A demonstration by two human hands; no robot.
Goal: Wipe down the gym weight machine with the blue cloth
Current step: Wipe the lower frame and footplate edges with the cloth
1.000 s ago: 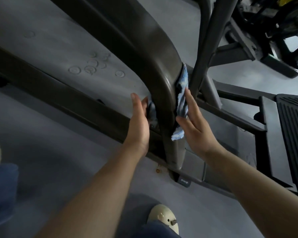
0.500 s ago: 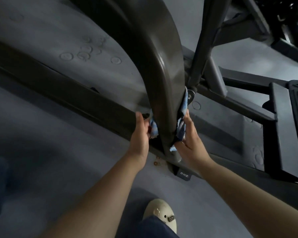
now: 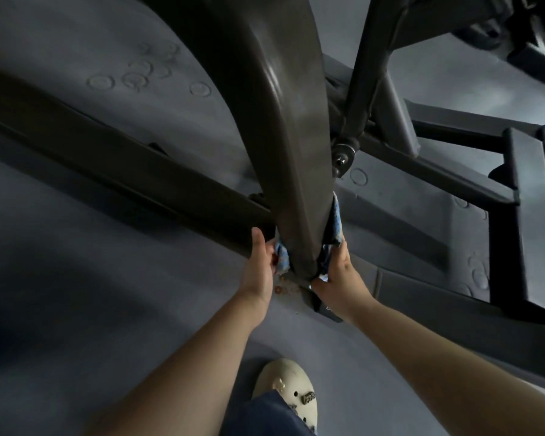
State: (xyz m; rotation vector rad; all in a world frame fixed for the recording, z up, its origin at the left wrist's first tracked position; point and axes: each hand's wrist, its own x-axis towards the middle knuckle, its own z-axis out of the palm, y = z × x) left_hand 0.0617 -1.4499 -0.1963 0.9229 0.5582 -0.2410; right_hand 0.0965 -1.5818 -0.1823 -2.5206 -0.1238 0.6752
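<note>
A: Hands first. What is new with them?

B: Both went down the big dark post. A second ago they were up near the bend. Now the left hand and the right hand are low, near the foot of the post, just above the floor.

A: Where is the blue cloth?

B: It goes round the back of the post. One end pokes out by the left fingers. The other end sticks up past the right fingers.

A: Are the fingers open?

B: No. The left fingers pinch one end against the post. The right fingers curl round the other end. Both hold the cloth tight.

A: So what does that mean for the job?

B: I think this post is wiped top to bottom now. The other bars still look undone, so the job is not over.

A: Count things for me.

B: Two hands. One cloth. One big post between them. One thin bar past the right fingers. One pale shoe down below the wrists. One bolt above the right fingers.
</note>
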